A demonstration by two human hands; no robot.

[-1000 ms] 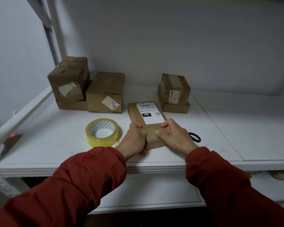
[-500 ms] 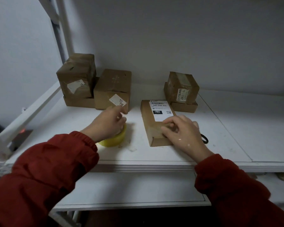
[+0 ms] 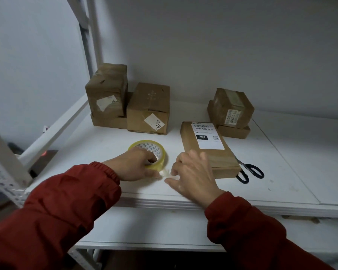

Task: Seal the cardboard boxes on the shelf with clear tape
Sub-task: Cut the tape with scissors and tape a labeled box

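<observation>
1. The left hand (image 3: pixel 137 164) grips the tape roll (image 3: pixel 146 146). Its fingers curl over the near rim, some reaching into the core. Keep this hold firm, so that the roll does not turn or slide.
2. Just right of these fingers is the loose tape end (image 3: pixel 165 172), a pale tab at the near side of the roll. The right hand (image 3: pixel 193 176) has its thumb and curled fingers close around the tab. It is blurred, so I cannot tell if they already pinch it.
3. I judge that the step is to take this end. Pinch it across the full width, then pull low and straight, so that the tape does not split or fold on itself.
4. Just beyond the right fingers lies the flat box (image 3: pixel 203 152) with a white label, which I think is the next to seal. The strip should be longer than its seam.
5. The scissors (image 3: pixel 250 172) lie right of this box, just beside its near corner, near enough for cutting.
6. Farther behind both hands, the other boxes (image 3: pixel 148 108) stand on the shelf (image 3: pixel 105 145).
</observation>
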